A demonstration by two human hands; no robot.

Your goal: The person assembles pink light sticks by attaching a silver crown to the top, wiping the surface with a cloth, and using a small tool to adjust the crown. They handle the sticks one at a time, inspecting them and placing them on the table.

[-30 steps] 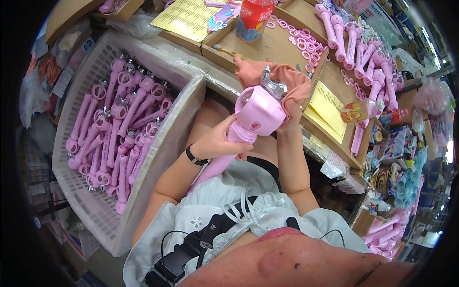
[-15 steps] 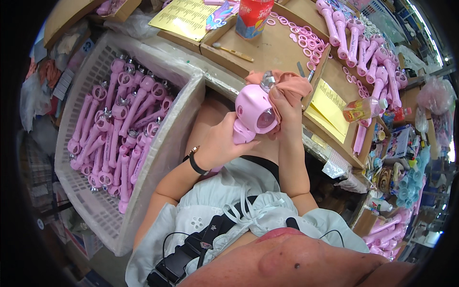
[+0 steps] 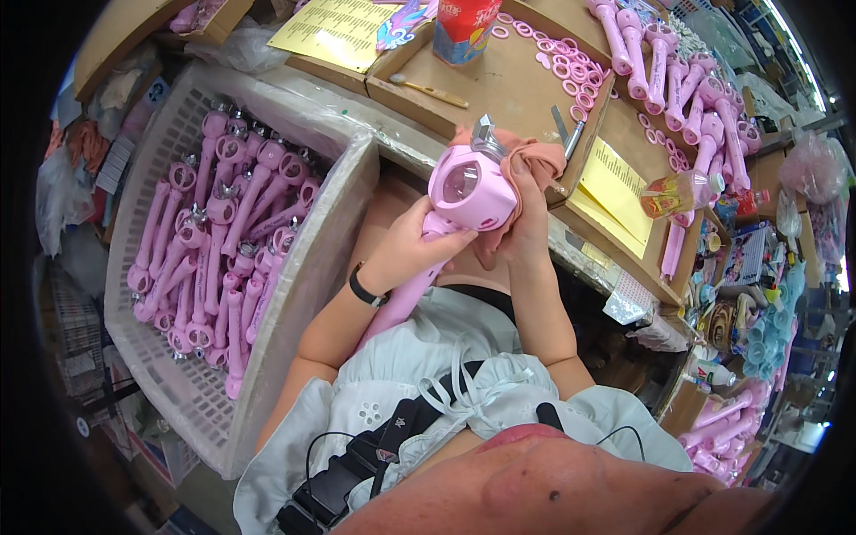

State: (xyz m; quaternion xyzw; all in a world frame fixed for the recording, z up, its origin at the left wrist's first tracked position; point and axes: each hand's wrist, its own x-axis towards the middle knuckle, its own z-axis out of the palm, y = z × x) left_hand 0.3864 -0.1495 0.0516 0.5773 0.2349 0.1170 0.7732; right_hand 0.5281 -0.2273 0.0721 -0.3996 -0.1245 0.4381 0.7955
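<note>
A pink toy wand (image 3: pixel 470 190) with a round, windowed head and a silver crown-like tip is held in front of my lap. My left hand (image 3: pixel 412 250) wraps around its neck, just below the head, and the pink handle slants down toward my waist. An orange-pink cloth (image 3: pixel 538 159) is bunched in my right hand (image 3: pixel 528 209), which presses it against the right side of the wand's head. The cloth also shows behind the head. Some of my right fingers are hidden by the cloth and the wand.
At my left stands a white plastic basket (image 3: pixel 312 236) full of similar pink wands (image 3: pixel 218 209). Ahead are cardboard trays (image 3: pixel 401 102) with pink rings (image 3: pixel 580 80), a brush (image 3: pixel 430 92), a knife (image 3: pixel 573 138) and a red-labelled bottle (image 3: pixel 464 31). More wands (image 3: pixel 660 67) lie at the right, near a drink bottle (image 3: pixel 675 196).
The wand's head has turned in my left hand, so its window faces further left and its handle shows. The cloth has shifted slightly left along with my right hand.
</note>
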